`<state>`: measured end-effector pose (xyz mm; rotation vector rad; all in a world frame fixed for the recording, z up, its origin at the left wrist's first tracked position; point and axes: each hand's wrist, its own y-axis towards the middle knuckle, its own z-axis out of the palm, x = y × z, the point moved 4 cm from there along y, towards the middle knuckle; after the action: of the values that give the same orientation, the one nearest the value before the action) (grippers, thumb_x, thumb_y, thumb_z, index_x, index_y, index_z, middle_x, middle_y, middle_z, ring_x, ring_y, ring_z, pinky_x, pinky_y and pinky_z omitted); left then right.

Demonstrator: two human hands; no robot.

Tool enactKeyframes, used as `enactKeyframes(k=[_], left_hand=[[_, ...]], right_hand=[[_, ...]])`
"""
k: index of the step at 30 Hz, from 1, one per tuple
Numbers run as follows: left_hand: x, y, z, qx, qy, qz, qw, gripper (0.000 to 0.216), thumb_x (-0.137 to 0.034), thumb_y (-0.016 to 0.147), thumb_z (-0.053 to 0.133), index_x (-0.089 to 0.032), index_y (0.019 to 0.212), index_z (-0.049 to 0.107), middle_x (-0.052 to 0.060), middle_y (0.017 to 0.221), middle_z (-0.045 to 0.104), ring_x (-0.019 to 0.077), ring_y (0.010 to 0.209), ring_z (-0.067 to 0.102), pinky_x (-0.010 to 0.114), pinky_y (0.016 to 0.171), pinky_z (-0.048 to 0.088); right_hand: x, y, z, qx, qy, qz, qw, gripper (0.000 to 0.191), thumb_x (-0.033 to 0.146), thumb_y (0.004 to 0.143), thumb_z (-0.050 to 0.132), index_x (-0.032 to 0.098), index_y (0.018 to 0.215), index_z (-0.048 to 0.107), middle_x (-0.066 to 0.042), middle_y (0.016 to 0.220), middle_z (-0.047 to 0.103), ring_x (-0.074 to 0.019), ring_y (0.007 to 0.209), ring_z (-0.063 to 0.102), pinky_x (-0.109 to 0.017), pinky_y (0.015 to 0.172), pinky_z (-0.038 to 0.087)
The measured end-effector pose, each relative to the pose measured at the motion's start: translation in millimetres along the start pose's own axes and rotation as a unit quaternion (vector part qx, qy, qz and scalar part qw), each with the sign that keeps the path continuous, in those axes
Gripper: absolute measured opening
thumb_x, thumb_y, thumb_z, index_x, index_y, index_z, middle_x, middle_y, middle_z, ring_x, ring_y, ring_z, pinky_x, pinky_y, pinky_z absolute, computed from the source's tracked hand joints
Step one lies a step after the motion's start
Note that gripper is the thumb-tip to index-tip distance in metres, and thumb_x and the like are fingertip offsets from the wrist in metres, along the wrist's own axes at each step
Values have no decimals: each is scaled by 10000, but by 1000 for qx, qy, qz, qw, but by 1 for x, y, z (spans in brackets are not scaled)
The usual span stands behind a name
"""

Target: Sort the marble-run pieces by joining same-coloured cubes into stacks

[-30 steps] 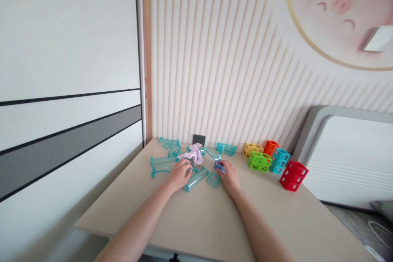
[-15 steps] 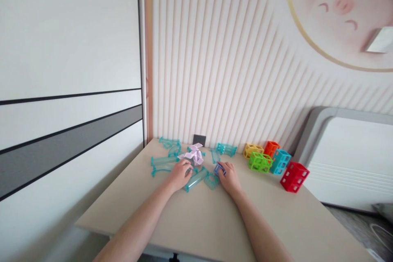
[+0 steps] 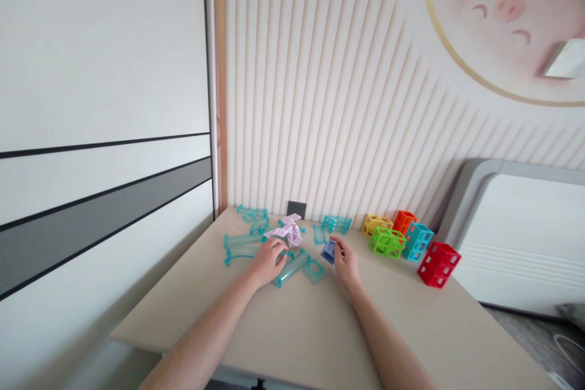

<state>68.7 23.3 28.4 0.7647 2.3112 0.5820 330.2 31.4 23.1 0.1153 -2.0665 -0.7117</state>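
Observation:
My right hand (image 3: 346, 263) pinches a small dark blue block (image 3: 328, 250) just above the beige table (image 3: 320, 329). My left hand (image 3: 266, 261) rests, fingers curled, on a clear teal tube piece (image 3: 291, 267), beside a pale purple pinwheel piece (image 3: 287, 229). A short teal ring piece (image 3: 314, 270) lies between the two hands. More clear teal track pieces (image 3: 242, 239) are spread to the left and behind.
Open-frame cubes stand at the right: yellow (image 3: 376, 223), orange (image 3: 403, 220), green (image 3: 386, 240), light blue (image 3: 416, 238) and red (image 3: 438, 262). A ribbed wall (image 3: 347, 103) rises at the table's back edge, with a dark socket (image 3: 297, 208). A white-and-grey panel stands right.
My right hand has lifted the dark blue block slightly and turned it between the fingertips. My left hand has stayed on the teal tube.

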Motion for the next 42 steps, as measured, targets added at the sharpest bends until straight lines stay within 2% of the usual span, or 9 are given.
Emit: enactKeyframes(k=[2,5,9,13,19,27,33,37,42], left_hand=[[-9,0,-1,7,0,21,1000,195,-173,873,560,-206,1034,666,72,1056,659,226,1026,613,394,944,495],[-25,0,-2,27,2,57,998,212,-210,893,556,-215,1081,653,64,1069,672,230,1053,605,401,973,476],[-42,-1,0,69,2,110,991,288,-253,906,555,-224,1183,631,66,1145,683,241,1119,593,420,1030,446],[-46,-4,3,112,-6,145,983,388,-274,899,569,-256,1286,591,57,1299,642,252,1217,565,437,1076,421],[-39,-5,4,111,3,97,989,503,-309,887,595,-232,1374,498,94,1394,571,272,1273,536,458,1094,421],[-41,-4,9,103,-15,63,993,578,-268,816,687,-222,1336,437,116,1311,607,290,1244,561,472,1058,454],[-32,-4,14,79,-21,34,996,845,-242,798,695,-226,1506,235,149,1405,556,308,1261,561,497,1047,459],[-28,-3,17,84,-13,27,996,816,-199,767,687,-246,1494,319,117,1334,624,302,1224,593,484,1032,475],[-28,-3,14,78,-9,22,997,726,-207,743,696,-201,1421,438,134,1338,626,310,1225,592,486,1042,472]], right_hand=[[4,-1,1,-17,19,-30,999,427,427,951,410,153,1098,701,-102,928,750,-226,792,690,-306,684,541],[15,-5,7,-1,20,-86,996,377,383,974,413,166,1111,689,-111,998,743,-234,891,696,-334,785,551],[34,-16,15,69,17,-171,983,309,293,995,409,193,1142,662,-99,1023,727,-220,939,690,-331,838,546],[50,-26,19,147,17,-245,958,304,226,1004,395,226,1180,643,-89,1008,701,-206,943,673,-315,848,538],[59,-29,19,163,43,-270,948,345,199,1014,356,242,1237,615,-98,1051,682,-206,970,663,-319,853,544],[62,-30,21,156,54,-285,944,360,186,1018,359,248,1296,580,-111,1115,677,-205,1004,656,-336,873,545],[70,-35,22,195,54,-302,932,370,187,1017,370,250,1333,552,-122,1145,657,-214,1037,642,-357,890,548],[76,-38,22,207,52,-324,922,380,174,1015,355,253,1331,551,-121,1114,645,-219,1043,631,-366,886,553],[83,-42,21,206,56,-362,907,399,153,1005,361,266,1344,537,-121,1117,637,-229,1075,616,-382,903,547]])
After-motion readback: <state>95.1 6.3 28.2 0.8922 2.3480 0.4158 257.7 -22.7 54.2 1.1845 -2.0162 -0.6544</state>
